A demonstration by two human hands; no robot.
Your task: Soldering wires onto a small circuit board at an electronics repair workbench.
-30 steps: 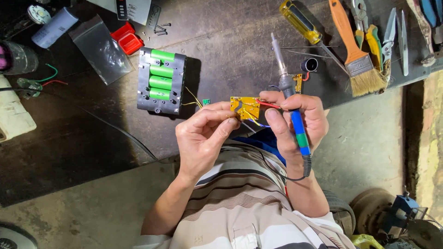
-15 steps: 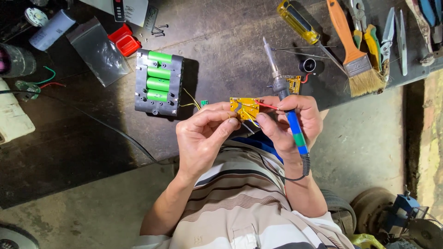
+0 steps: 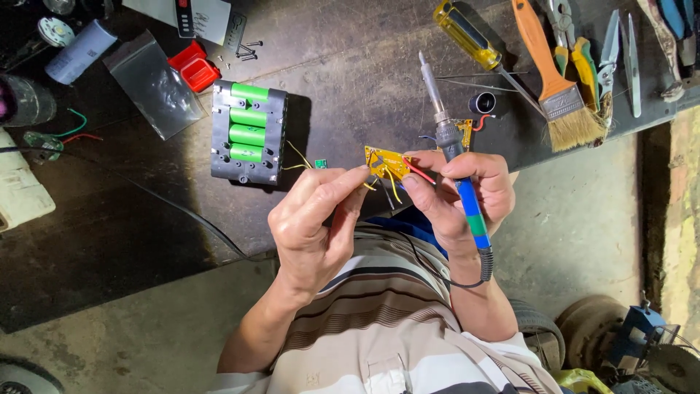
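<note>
My left hand [image 3: 315, 219] pinches the near edge of a small yellow circuit board [image 3: 386, 162] with red, yellow and black wires hanging from it. My right hand [image 3: 458, 197] steadies the board's other side with its fingertips while gripping a soldering iron [image 3: 453, 149] with a blue and green handle, its metal tip pointing away from me. A black battery holder [image 3: 249, 133] with several green cells lies on the dark bench to the left, thin yellow wires trailing from it.
A yellow-handled screwdriver [image 3: 467, 35], an orange-handled brush [image 3: 552, 73], pliers [image 3: 581, 58] and tweezers [image 3: 630, 62] lie at the far right. A red box [image 3: 195, 66], a clear bag [image 3: 153, 84], a grey cylinder [image 3: 79, 52] and loose screws sit at the far left. Bench edge near my chest.
The soldering iron has tilted more upright, its tip swinging slightly left. Both hands keep hold of the yellow board in the same place.
</note>
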